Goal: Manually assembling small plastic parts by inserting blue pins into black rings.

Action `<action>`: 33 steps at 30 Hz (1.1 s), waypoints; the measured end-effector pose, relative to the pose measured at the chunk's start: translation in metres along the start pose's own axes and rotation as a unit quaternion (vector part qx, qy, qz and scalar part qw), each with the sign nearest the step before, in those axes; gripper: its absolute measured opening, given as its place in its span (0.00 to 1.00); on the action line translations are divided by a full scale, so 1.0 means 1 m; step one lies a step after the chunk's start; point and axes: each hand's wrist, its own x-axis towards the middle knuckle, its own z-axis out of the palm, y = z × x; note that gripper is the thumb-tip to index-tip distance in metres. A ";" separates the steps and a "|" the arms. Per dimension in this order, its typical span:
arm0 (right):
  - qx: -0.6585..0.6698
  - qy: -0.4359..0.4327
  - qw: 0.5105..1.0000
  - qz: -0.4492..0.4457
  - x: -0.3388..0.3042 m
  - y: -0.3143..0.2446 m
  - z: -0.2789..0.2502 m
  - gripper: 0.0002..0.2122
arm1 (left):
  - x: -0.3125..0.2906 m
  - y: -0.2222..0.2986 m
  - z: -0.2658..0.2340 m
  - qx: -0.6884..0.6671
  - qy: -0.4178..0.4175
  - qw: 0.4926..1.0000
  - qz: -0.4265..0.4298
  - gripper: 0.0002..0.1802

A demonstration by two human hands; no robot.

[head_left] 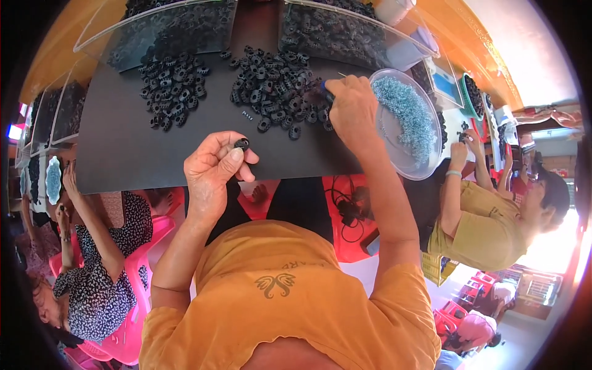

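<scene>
My left hand pinches a small black plastic part between thumb and fingers, above the near edge of the dark table. My right hand is closed round a thin tool with a blue handle; its slim metal tip shows above the knuckles. That hand is over the right edge of a pile of similar black parts, and its fingertips are partly hidden. Right beside it stands a round clear tray with many tiny silvery-blue pieces, perhaps springs. A few tiny pieces lie on the table near the pile.
A second heap of black parts lies to the left. Clear bins full of them line the far side, and a white cup stands behind. Co-workers sit left and right. Cables lie on a red stool.
</scene>
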 end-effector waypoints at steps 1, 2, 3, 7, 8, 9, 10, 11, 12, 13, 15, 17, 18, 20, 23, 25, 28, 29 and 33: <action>0.002 -0.006 1.000 -0.006 -0.002 0.000 -0.001 0.10 | 0.000 0.000 0.000 -0.004 -0.001 1.000 -0.002 0.08; 0.004 -0.011 1.000 -0.011 -0.003 -0.001 -0.002 0.10 | 0.000 0.000 0.001 -0.005 0.000 1.000 -0.001 0.08; 0.004 -0.012 1.000 -0.012 -0.005 -0.001 -0.004 0.10 | -0.001 0.000 0.001 -0.002 0.004 1.000 -0.001 0.09; 0.006 0.018 1.000 0.003 -0.003 -0.004 -0.010 0.08 | 0.000 -0.001 0.001 -0.011 0.008 1.000 -0.001 0.10; 0.019 0.014 1.000 0.015 -0.003 -0.005 -0.010 0.07 | -0.001 -0.001 0.001 -0.012 0.009 1.000 -0.001 0.10; 0.019 0.013 1.000 0.014 -0.001 -0.006 -0.010 0.07 | -0.001 -0.001 0.001 -0.015 0.006 1.000 -0.002 0.10; 0.040 0.009 0.999 0.018 0.001 -0.006 -0.008 0.05 | -0.001 -0.001 0.002 -0.018 0.004 1.000 -0.003 0.11; 0.062 0.005 0.998 0.021 0.003 -0.008 -0.007 0.04 | -0.001 -0.001 0.001 -0.018 0.005 1.000 -0.002 0.11; 0.063 0.005 0.998 0.020 0.006 -0.009 -0.006 0.04 | -0.001 -0.002 0.001 -0.019 0.003 1.000 0.001 0.11; 0.068 -0.012 0.997 0.022 0.008 -0.011 -0.006 0.04 | -0.001 -0.002 0.001 -0.020 0.000 1.000 0.005 0.11; 0.076 -0.029 0.996 0.022 0.012 -0.013 -0.004 0.04 | -0.001 -0.003 0.000 -0.019 0.001 1.000 0.007 0.11; 0.043 -0.073 0.996 0.020 0.015 -0.014 0.000 0.05 | -0.001 -0.004 0.000 -0.016 0.002 1.000 0.008 0.11; 0.046 -0.074 0.996 0.018 0.016 -0.014 0.002 0.05 | -0.001 -0.005 0.000 -0.018 0.001 1.000 0.009 0.11; 0.035 -0.098 0.994 0.027 0.018 -0.013 0.006 0.07 | -0.001 -0.004 0.000 -0.017 0.002 1.000 0.009 0.11; 0.039 -0.087 0.995 0.023 0.021 -0.017 0.008 0.07 | 0.000 -0.002 0.001 -0.010 0.006 1.000 0.005 0.11; 0.036 -0.085 0.996 0.018 0.021 -0.017 0.008 0.07 | 0.001 -0.002 0.001 -0.010 0.000 1.000 0.011 0.10; 0.045 -0.093 0.994 0.027 0.019 -0.017 0.009 0.07 | 0.001 -0.003 0.001 -0.014 -0.001 1.000 0.012 0.10; 0.048 -0.094 0.994 0.025 0.018 -0.018 0.009 0.07 | 0.001 -0.003 0.001 -0.014 -0.001 1.000 0.010 0.11; 0.034 -0.054 0.998 0.006 0.014 -0.018 0.008 0.07 | 0.001 -0.002 0.001 -0.010 -0.002 1.000 0.005 0.11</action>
